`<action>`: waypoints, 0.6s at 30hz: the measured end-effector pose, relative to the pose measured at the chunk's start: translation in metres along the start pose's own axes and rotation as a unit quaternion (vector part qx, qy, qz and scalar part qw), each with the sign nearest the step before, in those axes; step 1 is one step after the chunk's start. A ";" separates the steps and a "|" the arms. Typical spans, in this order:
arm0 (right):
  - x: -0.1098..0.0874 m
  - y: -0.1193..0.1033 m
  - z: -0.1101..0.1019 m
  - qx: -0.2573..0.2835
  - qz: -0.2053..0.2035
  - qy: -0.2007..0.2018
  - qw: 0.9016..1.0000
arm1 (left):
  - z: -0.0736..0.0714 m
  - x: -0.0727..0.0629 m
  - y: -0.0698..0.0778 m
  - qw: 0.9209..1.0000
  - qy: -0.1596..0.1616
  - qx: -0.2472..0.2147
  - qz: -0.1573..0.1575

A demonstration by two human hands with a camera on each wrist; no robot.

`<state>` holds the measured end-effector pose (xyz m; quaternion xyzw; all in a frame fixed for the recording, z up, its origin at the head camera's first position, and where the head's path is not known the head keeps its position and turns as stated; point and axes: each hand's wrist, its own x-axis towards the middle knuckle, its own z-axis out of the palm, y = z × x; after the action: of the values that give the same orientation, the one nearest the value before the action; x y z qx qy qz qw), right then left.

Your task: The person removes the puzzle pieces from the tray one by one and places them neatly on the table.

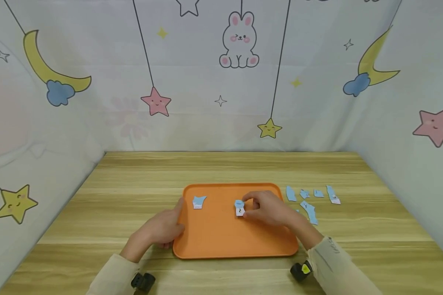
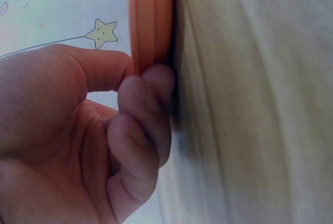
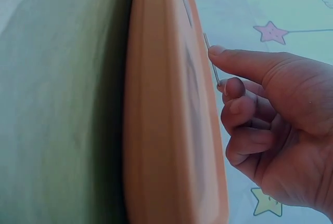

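Observation:
An orange tray (image 1: 229, 241) lies on the wooden table. My left hand (image 1: 164, 227) grips its left edge, the thumb on the rim and the other fingers curled at the side, as the left wrist view shows. My right hand (image 1: 266, 208) is over the tray and pinches a blue-and-white puzzle piece (image 1: 239, 209) between thumb and index finger. Seen edge-on in the right wrist view, that piece (image 3: 212, 60) is thin and stiff, held above the rim. Another blue-and-white piece (image 1: 198, 202) lies in the tray's upper left.
Several light-blue pieces lie on the table right of the tray, among them a long one (image 1: 310, 213) and one with a white end (image 1: 333, 195). The right forearm partly covers that area. A white cloth (image 1: 206, 135) with cartoon prints hangs behind the table.

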<state>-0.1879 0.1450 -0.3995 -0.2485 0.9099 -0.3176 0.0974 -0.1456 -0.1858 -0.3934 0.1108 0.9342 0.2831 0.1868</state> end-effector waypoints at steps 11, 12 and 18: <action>-0.018 0.011 -0.016 -0.009 0.024 0.020 0.999 | 0.000 0.001 -0.001 1.000 0.001 0.004 0.004; -0.020 0.012 -0.017 -0.010 0.025 0.022 0.999 | 0.000 0.000 -0.001 1.000 0.001 0.004 0.004; -0.029 0.020 -0.023 -0.011 0.031 0.035 0.999 | 0.000 0.000 -0.001 1.000 0.000 0.003 0.005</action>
<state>-0.1786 0.1862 -0.3935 -0.2102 0.9233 -0.3131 0.0727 -0.1459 -0.1866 -0.3941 0.1160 0.9344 0.2812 0.1854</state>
